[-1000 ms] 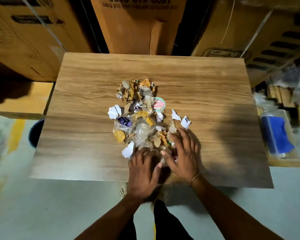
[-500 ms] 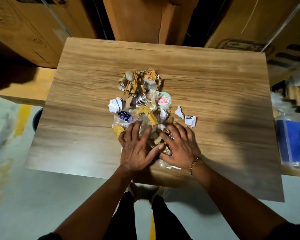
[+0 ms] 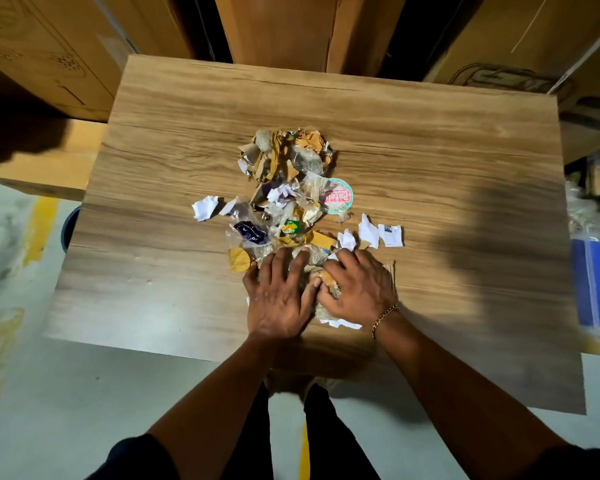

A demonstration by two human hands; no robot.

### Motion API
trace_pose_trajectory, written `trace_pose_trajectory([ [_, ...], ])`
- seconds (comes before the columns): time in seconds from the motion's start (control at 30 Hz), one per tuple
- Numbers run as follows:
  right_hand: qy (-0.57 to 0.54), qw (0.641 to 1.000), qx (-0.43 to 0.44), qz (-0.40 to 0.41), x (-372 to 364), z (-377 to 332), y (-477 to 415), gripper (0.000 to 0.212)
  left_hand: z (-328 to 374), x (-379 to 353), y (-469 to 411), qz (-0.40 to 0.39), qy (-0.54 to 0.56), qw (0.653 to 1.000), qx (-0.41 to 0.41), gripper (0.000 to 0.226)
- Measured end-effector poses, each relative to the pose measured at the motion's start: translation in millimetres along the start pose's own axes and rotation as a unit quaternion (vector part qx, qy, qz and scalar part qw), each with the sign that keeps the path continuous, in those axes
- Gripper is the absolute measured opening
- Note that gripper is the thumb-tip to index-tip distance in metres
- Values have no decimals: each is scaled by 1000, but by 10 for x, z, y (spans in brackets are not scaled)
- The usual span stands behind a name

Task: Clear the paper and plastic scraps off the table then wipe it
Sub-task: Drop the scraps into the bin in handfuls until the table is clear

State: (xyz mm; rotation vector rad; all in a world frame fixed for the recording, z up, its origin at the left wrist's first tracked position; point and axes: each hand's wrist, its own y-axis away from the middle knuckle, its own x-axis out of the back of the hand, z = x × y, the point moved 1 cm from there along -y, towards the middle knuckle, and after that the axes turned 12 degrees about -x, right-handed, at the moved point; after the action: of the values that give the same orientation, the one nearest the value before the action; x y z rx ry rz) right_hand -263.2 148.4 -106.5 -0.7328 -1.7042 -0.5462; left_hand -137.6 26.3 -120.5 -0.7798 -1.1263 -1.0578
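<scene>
Both hands have slid onto the scrap pile's near end. The left hand presses flat and the right hand curls round some, so gathering has likely begun.

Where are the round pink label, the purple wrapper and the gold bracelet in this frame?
round pink label (image 3: 337, 197): head view, on its printed centre.
purple wrapper (image 3: 251, 232): head view, on its dark middle.
gold bracelet (image 3: 383, 317): head view, on the chain at the wrist.

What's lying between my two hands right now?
Head view: crumpled clear plastic and a brown paper scrap lie between the left hand and right hand.
</scene>
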Motion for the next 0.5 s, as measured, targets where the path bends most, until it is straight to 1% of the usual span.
trace_pose_trajectory([
  [0.13, 10, 999, -13, -44, 74, -86, -110, 28, 8, -5, -10, 16, -7, 1000, 10, 50],
  [0.2, 19, 998, -17, -66, 132, -97, -128, 29, 10, -6, -12, 13, -2, 1000, 16, 50],
  [0.27, 6, 996, -37, -77, 179, -79, -101, 32, 12, 1, -14, 7, 7, 1000, 24, 52],
  [0.37, -55, 993, -83, -55, 249, -31, -37, 33, 5, 59, -33, -19, 35, 999, 37, 60],
  [0.47, -154, 976, -153, -5, 387, -20, -28, 20, 24, 160, -58, -63, 103, 990, 66, 80],
  [0.5, -184, 968, -172, 13, 433, -15, -27, 15, 32, 195, -64, -62, 116, 989, 73, 87],
])
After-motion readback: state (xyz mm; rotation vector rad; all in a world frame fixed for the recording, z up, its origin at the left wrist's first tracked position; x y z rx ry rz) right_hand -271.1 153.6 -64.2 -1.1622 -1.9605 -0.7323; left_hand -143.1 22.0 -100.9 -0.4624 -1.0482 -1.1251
